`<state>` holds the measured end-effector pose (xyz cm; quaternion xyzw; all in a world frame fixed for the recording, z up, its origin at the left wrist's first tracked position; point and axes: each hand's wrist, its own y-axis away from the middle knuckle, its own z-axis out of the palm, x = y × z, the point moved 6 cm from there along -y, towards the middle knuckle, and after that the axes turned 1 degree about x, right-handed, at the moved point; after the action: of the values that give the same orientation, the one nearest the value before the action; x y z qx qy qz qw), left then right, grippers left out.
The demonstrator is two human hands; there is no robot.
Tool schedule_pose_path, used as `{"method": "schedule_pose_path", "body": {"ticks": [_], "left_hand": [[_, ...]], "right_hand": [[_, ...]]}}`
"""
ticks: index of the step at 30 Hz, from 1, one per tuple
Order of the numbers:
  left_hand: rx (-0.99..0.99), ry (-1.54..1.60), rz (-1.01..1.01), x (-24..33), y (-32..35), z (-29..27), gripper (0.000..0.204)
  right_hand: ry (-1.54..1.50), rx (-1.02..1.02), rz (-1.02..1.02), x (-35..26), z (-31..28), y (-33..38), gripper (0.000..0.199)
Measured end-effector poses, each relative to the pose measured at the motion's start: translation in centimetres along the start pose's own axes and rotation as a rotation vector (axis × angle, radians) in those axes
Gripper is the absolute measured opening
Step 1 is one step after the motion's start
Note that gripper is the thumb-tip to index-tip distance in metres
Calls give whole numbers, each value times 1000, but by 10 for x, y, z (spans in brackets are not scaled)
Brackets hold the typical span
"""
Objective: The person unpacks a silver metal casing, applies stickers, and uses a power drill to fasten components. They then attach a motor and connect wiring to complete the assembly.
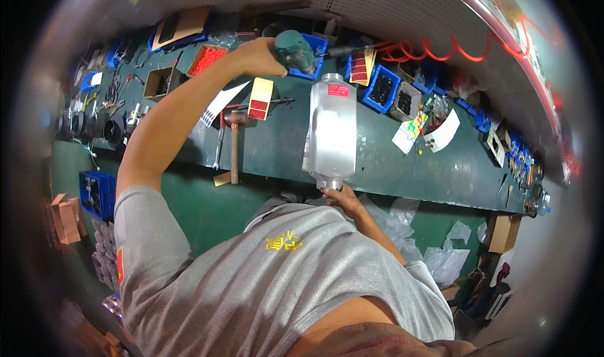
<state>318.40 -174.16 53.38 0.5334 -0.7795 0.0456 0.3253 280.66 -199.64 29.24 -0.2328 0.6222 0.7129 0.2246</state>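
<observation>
My left hand [261, 57] reaches to the far side of the bench and is closed on the left side of a teal, rounded object [294, 50]. What kind of thing it is I cannot make out; its fingers' far ends are partly hidden. A dark air-hose fitting [340, 50] lies just right of it. In front of my body, a silver metal housing [334, 130] with narrow necks at both ends and a red label points away from me. My right hand [343, 199] holds its near neck at the bench's front edge.
A mallet [235, 143] and a wrench [219, 144] lie left of the housing. Blue bins [381, 89] with small parts line the back. A red coiled hose [440, 53] hangs there. Label sheets [260, 99] and papers [442, 131] lie on the green bench [409, 174]. Plastic bags [443, 256] are below.
</observation>
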Motion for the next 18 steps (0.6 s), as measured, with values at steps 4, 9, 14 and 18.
{"method": "schedule_pose_path", "body": {"ticks": [4,9,14,18], "left_hand": [[40,373,101,7,26,-6,56],[55,531,10,60,74,-10,53],[-65,671,-224,67,90,46,39],[-173,758,-213,104,97,92,31]], "right_hand": [[-69,100,-31,2,-28,11,55],[-273,431,-349,-17,-112,0,38],[-769,237,-450,-144,-116,2,45],[-855,-61,-476,-196,-119,3,45]]}}
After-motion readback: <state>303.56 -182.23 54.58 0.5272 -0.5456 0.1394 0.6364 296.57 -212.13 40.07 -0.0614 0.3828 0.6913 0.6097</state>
